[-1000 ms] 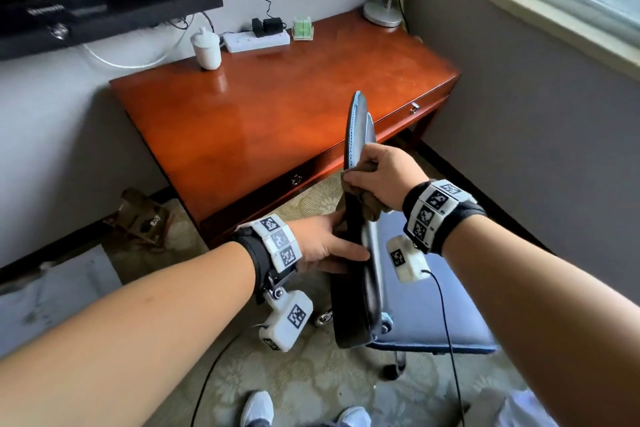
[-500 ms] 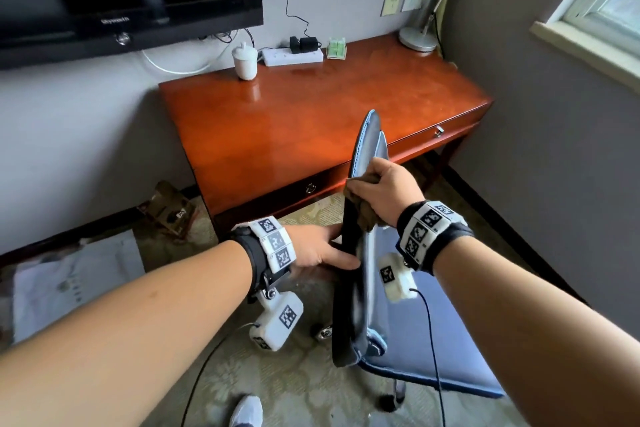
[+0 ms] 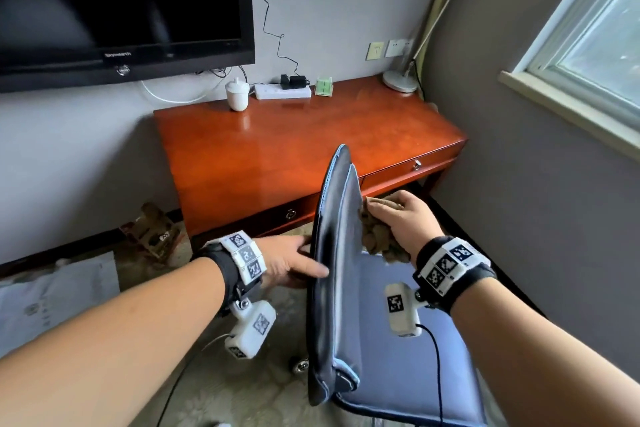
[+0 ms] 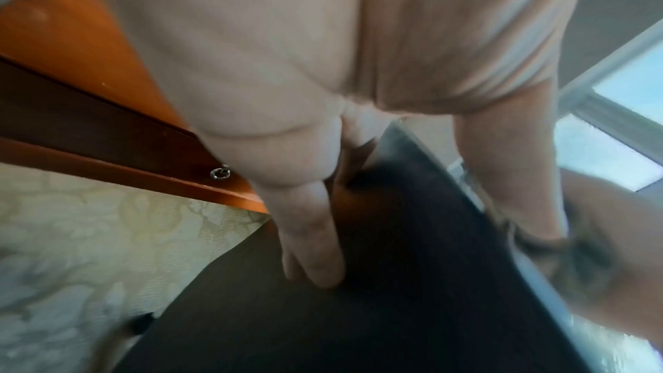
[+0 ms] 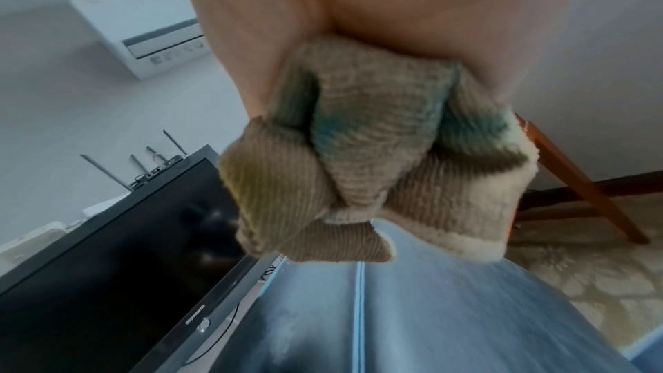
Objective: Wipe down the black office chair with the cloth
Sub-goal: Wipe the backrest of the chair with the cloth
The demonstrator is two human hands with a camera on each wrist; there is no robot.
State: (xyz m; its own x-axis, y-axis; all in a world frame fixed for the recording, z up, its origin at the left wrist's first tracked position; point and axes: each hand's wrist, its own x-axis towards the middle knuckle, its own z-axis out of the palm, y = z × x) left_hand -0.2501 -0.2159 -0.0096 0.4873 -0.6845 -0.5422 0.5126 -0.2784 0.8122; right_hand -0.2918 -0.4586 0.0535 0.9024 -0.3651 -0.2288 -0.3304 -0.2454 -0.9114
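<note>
Pressing a bunched tan cloth (image 3: 379, 236) against the front of the chair backrest (image 3: 337, 253), the right hand (image 3: 405, 222) has its fingers curled round the wad; the left hand (image 3: 289, 262) braces the backrest's rear face, fingers (image 4: 315, 243) straight and flat on it; the chair stands just before the wooden tabletop (image 3: 277, 156), seat (image 3: 408, 357) below the cloth.

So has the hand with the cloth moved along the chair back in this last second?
Yes. The right hand with the cloth has shifted off the backrest edge onto its seat-facing side.
</note>
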